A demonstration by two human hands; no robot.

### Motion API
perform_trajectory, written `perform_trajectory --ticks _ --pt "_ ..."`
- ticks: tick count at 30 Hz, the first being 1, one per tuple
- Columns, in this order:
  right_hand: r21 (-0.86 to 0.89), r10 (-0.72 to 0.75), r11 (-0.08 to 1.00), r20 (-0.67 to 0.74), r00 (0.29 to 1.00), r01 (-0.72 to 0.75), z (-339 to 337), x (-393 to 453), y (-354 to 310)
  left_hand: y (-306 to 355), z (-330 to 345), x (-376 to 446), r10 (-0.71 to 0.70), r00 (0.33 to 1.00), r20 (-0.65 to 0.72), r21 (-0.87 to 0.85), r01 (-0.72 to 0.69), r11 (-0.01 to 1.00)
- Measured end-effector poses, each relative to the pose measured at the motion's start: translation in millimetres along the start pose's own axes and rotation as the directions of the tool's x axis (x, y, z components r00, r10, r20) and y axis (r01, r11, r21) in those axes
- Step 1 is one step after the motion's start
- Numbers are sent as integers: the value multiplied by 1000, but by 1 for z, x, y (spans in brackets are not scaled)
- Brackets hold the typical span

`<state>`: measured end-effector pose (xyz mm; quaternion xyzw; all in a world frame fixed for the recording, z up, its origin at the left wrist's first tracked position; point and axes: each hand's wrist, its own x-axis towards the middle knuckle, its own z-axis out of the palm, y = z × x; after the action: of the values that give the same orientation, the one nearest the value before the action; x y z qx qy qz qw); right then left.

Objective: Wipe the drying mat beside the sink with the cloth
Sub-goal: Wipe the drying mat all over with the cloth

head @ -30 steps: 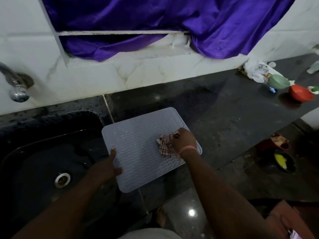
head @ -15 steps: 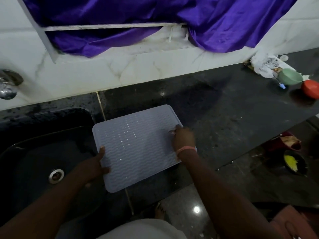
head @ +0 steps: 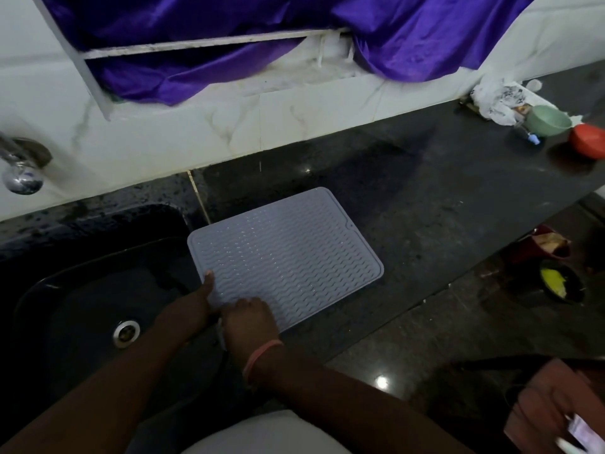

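Drying mat (head: 288, 253), pale grey with a wavy ribbed surface, lies flat on the dark stone counter (head: 442, 231) just beside the black sink (head: 98, 290), its near left corner reaching over the sink's edge. Left hand (head: 193, 306) holds that left edge of the mat: the thumb (head: 209, 280) lies straight along the top of the rim, while the remaining fingers are under or behind the edge and out of sight. Right hand (head: 250, 321) rests on the mat's near corner, just right of the left thumb, knuckles up and fingers curled downward; a pink band sits at its wrist. The cloth is not visible in this view; it may be bunched under the right palm, but that cannot be confirmed. Beyond the fingertips the rest of the mat surface is uncovered. Sink drain (head: 126, 332) lies to the left of the left forearm. Tap (head: 21, 172) projects from the white marbled wall, far left of both hands. Purple fabric (head: 409, 31) hangs over the wall ledge above. Well to the right of the hands, at the far end of the counter, stand a green bowl (head: 548, 121) and a red bowl (head: 589, 144), near each other, with a crumpled white bag (head: 497, 98) just behind them.
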<state>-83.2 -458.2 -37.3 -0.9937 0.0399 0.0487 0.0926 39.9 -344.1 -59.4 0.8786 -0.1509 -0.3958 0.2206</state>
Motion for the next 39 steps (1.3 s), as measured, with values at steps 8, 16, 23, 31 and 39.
perform_trajectory --ticks 8,16,23,31,39 --pt "184 493 865 -135 860 -467 -52 1 166 -2 1 -2 10 999 47 113 -15 993" --pt "92 587 810 -106 803 -580 -36 -8 159 -6 2 -1 71 997 13 109 -72 991" --pt "87 -23 996 34 999 20 -13 -17 -10 -10 1 -1 72 997 -30 12 -71 997" --pt "129 597 800 -75 799 -586 -64 -2 187 -11 0 0 74 997 3 100 -74 992" --pt "147 450 887 -56 891 -438 -22 -9 83 -10 1 3 83 996 -17 140 -80 987"
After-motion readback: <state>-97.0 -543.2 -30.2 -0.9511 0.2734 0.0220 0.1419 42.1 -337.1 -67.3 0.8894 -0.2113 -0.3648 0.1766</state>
